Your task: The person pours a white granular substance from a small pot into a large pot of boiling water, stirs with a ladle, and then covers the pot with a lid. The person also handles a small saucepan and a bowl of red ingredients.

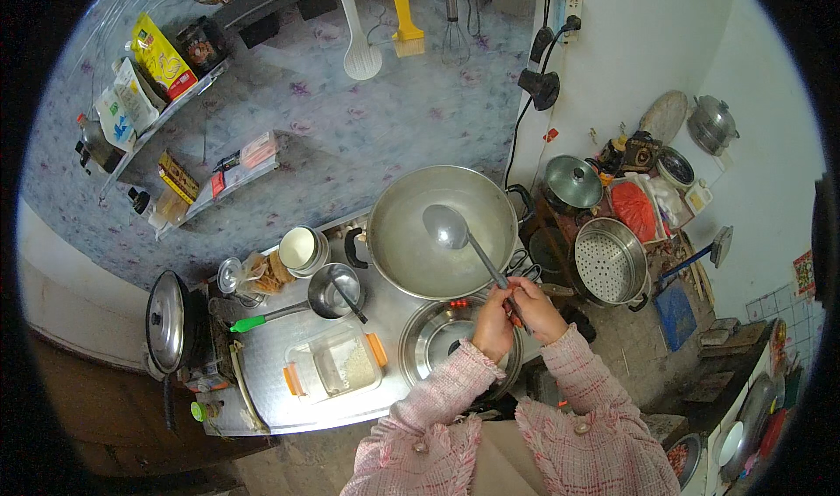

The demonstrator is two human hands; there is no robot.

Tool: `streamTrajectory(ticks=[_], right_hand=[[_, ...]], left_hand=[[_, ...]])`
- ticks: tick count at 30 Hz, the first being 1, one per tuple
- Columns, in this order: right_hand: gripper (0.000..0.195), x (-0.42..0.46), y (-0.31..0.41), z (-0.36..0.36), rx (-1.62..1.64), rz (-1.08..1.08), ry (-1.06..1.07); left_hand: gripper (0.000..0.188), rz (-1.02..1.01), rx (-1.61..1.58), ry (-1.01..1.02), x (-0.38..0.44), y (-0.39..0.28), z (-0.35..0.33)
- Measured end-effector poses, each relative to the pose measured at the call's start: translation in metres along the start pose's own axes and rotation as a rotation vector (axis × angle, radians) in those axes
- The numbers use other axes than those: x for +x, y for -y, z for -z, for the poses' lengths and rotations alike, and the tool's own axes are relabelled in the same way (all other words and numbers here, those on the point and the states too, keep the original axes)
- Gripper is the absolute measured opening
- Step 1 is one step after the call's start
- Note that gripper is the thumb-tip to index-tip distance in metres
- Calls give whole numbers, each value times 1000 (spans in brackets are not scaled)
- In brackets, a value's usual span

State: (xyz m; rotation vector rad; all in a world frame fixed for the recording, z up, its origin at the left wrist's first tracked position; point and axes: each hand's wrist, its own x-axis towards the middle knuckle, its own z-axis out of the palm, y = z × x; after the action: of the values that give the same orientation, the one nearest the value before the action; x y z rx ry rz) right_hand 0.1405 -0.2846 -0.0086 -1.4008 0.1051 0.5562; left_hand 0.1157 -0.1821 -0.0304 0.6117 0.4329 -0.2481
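Observation:
Both my left hand (493, 325) and my right hand (538, 313) are closed around the dark handle of a metal ladle (448, 226). Its bowl is over a large two-handled metal pot (380, 260), and I cannot tell whether it touches what is inside. The pot holds a pale, cloudy liquid (407, 233). Below my hands is a round metal lid (426, 338) with a dark knob, partly hidden by my left hand and sleeve. Small red lights glow at its far edge.
Left on the metal counter (262, 378) are a clear container with orange clips (328, 365), a green-handled saucepan (335, 292) and stacked bowls (300, 250). To the right stand a perforated steamer pot (607, 260) and a glass-lidded pot (572, 182). A black cord (518, 128) hangs behind the large pot.

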Motion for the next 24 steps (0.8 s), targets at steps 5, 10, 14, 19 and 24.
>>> streamTrajectory(ticks=[5, 10, 14, 19, 24], right_hand=[[31, -4, -2, -3, -55, 72, -11], [30, -6, 0, -3, -99, 82, -7], [29, -11, 1, -4, -109, 107, -25], [28, -17, 11, -9, -50, 135, -15], [29, -19, 8, -11, 14, 132, -10]], left_hand=[[21, 6, 7, 50, 4, 2, 6], [21, 12, 6, 121, 7, 4, 14], [20, -1, 17, 90, -3, -1, 2], [18, -21, 32, 94, -8, -7, -2], [15, -32, 61, 101, -16, -15, -7]])
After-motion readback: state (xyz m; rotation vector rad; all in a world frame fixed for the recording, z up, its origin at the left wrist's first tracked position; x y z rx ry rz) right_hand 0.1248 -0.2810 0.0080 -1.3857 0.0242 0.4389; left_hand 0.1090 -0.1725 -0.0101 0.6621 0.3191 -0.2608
